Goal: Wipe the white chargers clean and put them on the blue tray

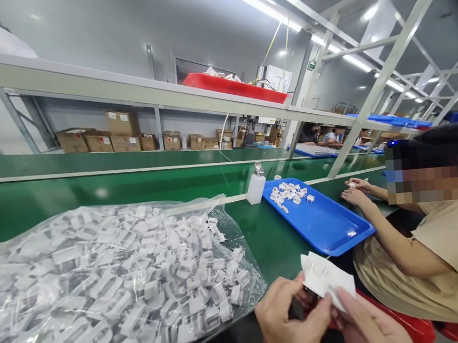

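In front of my body, a thin white wipe is pinched between my two hands. My left hand grips its left and lower edge with the thumb and bent fingers. From the right, my right hand presses its thumb onto the wipe, with fingers behind it. Small bumps show in the wipe, but whatever lies under it is hidden. To the left of my hands lies a big clear plastic bag, full of white plastic plug housings, some with metal pins.
A blue tray with several white plug pieces stands beside a white pump bottle on the green bench. At right sits a co-worker, hands over the bench. A red tray rests on the shelf above; cardboard boxes line the back.
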{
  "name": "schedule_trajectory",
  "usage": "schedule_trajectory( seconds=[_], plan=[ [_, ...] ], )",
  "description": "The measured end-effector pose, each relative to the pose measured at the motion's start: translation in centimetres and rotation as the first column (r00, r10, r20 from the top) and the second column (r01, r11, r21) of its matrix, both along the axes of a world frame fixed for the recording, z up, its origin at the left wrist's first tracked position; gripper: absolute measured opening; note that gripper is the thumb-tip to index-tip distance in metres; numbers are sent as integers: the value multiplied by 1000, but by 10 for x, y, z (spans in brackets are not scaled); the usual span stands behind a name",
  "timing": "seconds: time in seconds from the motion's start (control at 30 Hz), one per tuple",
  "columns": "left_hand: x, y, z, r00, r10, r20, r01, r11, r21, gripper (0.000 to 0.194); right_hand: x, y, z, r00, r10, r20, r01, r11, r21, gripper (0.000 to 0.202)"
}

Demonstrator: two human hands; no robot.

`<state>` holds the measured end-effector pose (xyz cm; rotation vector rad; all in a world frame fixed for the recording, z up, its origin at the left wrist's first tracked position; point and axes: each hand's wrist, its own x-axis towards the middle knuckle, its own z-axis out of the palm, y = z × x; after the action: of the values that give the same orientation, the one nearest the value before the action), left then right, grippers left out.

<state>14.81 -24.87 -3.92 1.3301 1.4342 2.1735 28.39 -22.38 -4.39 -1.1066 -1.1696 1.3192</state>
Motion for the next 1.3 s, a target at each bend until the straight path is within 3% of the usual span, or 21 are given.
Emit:
schedule_trajectory(
  seconds=[0.07,0.13,0.27,0.37,0.53,0.6,0.67,0.7,0.77,0.93,1.1,1.17,1.23,1.3],
  plan=[
    [-11,0,2,991,-34,127,43,997,-64,12,-24,-7,8,1000,-23,-10,23,999,38,48],
    [-21,-2,4,942,-115,315,160,980,-119,15,-40,-14,15,999,-47,6,47,995,89,48],
    [-41,-8,12,721,-237,651,373,925,-77,31,-48,-15,22,998,-62,18,57,981,186,47],
    [-52,-11,18,645,-226,730,351,936,-20,33,-35,-14,23,974,-226,29,214,949,232,53],
    [-53,-14,24,624,-211,753,309,951,11,35,-11,-27,21,870,-481,110,438,855,279,60],
    [-50,-13,24,618,-198,761,301,954,4,37,-11,-36,18,753,-639,160,575,756,314,61],
    [-45,-12,24,619,-179,765,296,955,-15,39,-13,-44,11,573,-792,212,705,608,365,62],
    [-42,-11,25,619,-171,766,296,955,-26,40,-14,-49,7,488,-840,238,742,542,395,62],
    [-37,-9,26,622,-165,765,299,954,-38,39,-12,-58,-2,377,-881,287,749,472,465,60],
    [-26,-7,23,690,-133,712,217,976,-28,29,3,-74,-10,338,-876,343,573,481,664,55],
    [-28,-9,14,714,-201,671,306,951,-40,33,-3,-68,20,294,-954,53,573,220,789,46],
    [-29,-10,13,724,-205,658,299,954,-32,33,-10,-64,36,254,-967,5,576,156,802,42],
    [-29,-10,14,729,-203,654,290,957,-27,34,-18,-62,50,151,-988,-17,593,77,802,40],
    [-27,-10,16,720,-212,660,310,950,-33,33,-24,-63,60,-11,-996,-85,616,-74,784,44]
  ],
)
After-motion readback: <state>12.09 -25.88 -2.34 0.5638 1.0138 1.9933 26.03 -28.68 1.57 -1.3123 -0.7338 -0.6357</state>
